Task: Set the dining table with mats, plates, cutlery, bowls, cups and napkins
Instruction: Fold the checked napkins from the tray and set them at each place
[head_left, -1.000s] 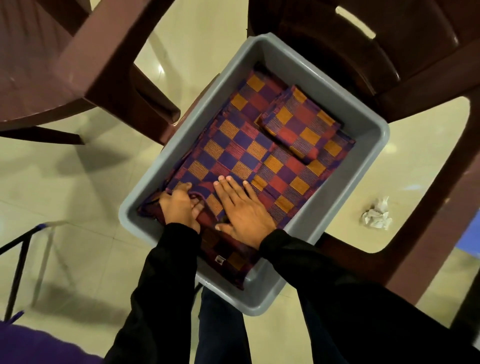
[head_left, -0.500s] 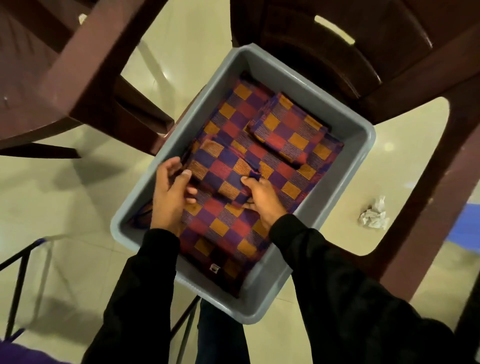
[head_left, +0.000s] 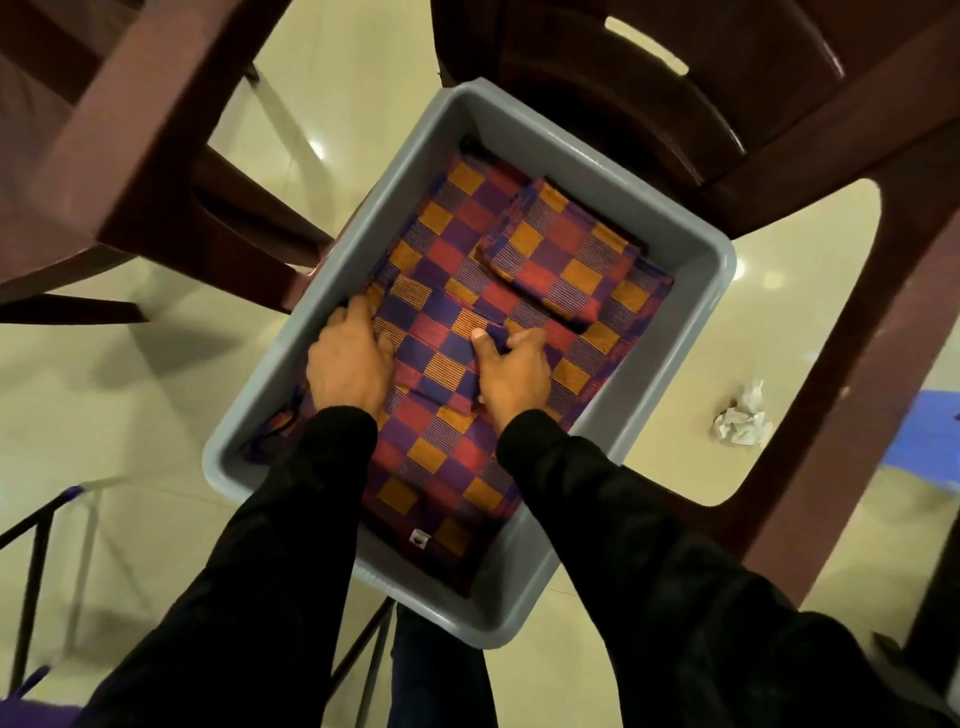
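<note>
Bin: we see a grey plastic tub (head_left: 691, 244) lined with checked mats (head_left: 441, 457).
Folded mat (head_left: 431, 348): lies between both hands, atop the stack.
Left hand (head_left: 348, 364): fingers curled on its left edge.
Right hand (head_left: 511, 371): pinches its right edge.
Second folded mat (head_left: 558, 254): beyond the hands, untouched.

Both arms, in black sleeves, reach forward and down from the lower edge of the view, wrists near each other. The left hand (head_left: 348, 364) lies palm down with fingers bent at the tips; the right hand (head_left: 511, 369) is curled, thumb and fingers pinching a fold of checked cloth (head_left: 488, 338).
</note>
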